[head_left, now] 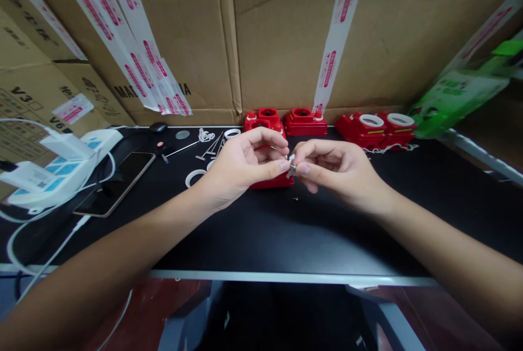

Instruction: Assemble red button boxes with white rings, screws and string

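My left hand [245, 163] and my right hand [335, 168] meet over the middle of the black table [286, 231]. Both pinch a small silvery metal part [291, 164] between thumb and fingertips. A red plastic housing [272, 180] lies on the table just under and behind my left hand, mostly hidden by it. What the small part is exactly is too small to tell.
Red housings [304, 121] stand along the cardboard wall [286, 35], two at the right [378, 127] with white rings. White rings [195, 178], metal pins [210, 149] and a phone [116, 182] lie left. A white power strip [61, 168] with cables sits far left.
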Available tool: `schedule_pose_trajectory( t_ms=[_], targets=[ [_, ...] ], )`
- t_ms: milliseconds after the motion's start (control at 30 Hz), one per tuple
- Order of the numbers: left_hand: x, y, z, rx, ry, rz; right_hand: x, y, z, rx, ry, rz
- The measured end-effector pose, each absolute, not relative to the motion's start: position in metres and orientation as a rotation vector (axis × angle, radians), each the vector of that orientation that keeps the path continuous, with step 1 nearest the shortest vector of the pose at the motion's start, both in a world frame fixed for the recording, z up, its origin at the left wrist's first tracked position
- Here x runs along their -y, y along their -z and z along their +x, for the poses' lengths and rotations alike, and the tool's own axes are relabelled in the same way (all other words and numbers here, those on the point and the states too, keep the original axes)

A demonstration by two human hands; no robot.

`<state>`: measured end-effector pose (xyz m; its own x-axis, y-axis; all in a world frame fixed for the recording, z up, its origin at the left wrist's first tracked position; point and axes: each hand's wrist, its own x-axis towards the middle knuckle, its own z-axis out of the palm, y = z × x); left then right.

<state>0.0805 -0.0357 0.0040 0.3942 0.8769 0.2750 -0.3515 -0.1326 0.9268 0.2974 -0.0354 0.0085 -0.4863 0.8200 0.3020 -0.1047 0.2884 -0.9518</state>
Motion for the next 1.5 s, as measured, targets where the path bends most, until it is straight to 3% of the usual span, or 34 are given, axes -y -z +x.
schedule_pose_trajectory(
  t_ms=[867, 1500],
  targets=[
    [0.035, -0.009, 0.079, -0.570, -1.229, 1.636, 0.033, -0.004, 0.296, 1.644, -1.374, -0.565],
    [0.039, -0.014, 0.083, -0.611, -1.368, 1.801, 0.036, -0.008, 0.292, 1.744, -1.127, -0.593]
  ],
)
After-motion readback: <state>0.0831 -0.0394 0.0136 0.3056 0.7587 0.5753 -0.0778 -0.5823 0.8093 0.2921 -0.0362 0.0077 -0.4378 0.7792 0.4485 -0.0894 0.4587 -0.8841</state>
